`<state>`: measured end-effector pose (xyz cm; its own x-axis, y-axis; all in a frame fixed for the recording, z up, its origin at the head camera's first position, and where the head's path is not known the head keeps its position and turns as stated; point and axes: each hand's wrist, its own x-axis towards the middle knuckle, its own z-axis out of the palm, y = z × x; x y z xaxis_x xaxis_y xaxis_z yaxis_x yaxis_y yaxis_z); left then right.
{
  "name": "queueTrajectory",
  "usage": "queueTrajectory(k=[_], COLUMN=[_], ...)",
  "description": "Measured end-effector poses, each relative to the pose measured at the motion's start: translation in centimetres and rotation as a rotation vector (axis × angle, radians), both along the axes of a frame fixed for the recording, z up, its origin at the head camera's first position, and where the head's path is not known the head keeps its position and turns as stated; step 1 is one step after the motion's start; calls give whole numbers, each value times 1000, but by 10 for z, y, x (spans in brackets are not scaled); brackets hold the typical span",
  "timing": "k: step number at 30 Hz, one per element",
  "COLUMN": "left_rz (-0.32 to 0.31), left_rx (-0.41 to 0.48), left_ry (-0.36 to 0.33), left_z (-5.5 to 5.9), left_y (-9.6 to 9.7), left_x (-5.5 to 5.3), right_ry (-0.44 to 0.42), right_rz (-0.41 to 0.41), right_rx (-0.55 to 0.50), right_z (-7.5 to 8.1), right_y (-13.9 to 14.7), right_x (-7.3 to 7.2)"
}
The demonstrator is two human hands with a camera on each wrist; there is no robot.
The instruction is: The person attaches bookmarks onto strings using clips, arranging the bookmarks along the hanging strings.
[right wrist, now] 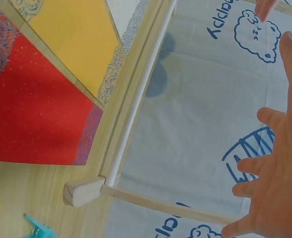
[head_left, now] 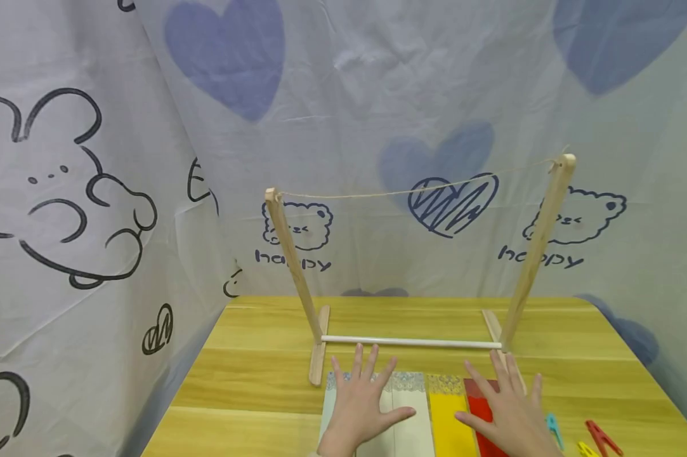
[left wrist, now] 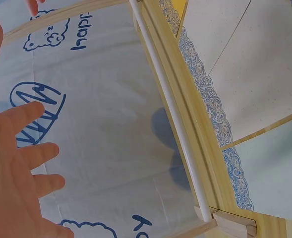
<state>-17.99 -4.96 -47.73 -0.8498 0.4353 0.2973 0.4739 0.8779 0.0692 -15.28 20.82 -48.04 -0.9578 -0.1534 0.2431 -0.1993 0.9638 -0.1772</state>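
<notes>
Both hands are held out over the near part of the table with fingers spread and nothing in them. My left hand [head_left: 361, 406] overlaps the pale sheets [head_left: 413, 419] with lace-patterned ends. Over the red sheet [right wrist: 41, 104] and beside the yellow sheet [head_left: 453, 422] is my right hand [head_left: 511, 409]. Beyond the fingertips stands a wooden frame: a left post [head_left: 294, 266], a right post [head_left: 540, 254] and a white rod [head_left: 412, 342] low between them. A thin string [head_left: 372, 195] sags slightly between the post tops.
Right of the right hand lie a blue clothespin [head_left: 554, 430], a red clothespin [head_left: 603, 438] and a yellow clothespin [head_left: 587, 449]. The wooden table [head_left: 252, 368] ends at a printed cloth [head_left: 354, 273] behind the frame; more cloth hangs at the left.
</notes>
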Motion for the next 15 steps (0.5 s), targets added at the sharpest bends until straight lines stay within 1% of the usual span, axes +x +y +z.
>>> queueTrajectory(k=[3, 8, 10, 12, 15], left_rz=[-3, 0, 4, 4, 7], left_rx=[6, 15, 17, 39, 57], left_ry=[1, 25, 49, 68, 105], left_z=[1, 4, 5, 6, 8], left_y=[-1, -2, -3, -5, -8], left_x=[0, -1, -1, -2, -4], right_ry=[4, 25, 28, 32, 10], right_rz=[-1, -9, -12, -8, -14], right_rx=[6, 22, 17, 14, -4], right_z=[-1, -3, -4, -4, -5], right_y=[2, 7, 9, 12, 15], right_x=[1, 2, 3, 4, 5])
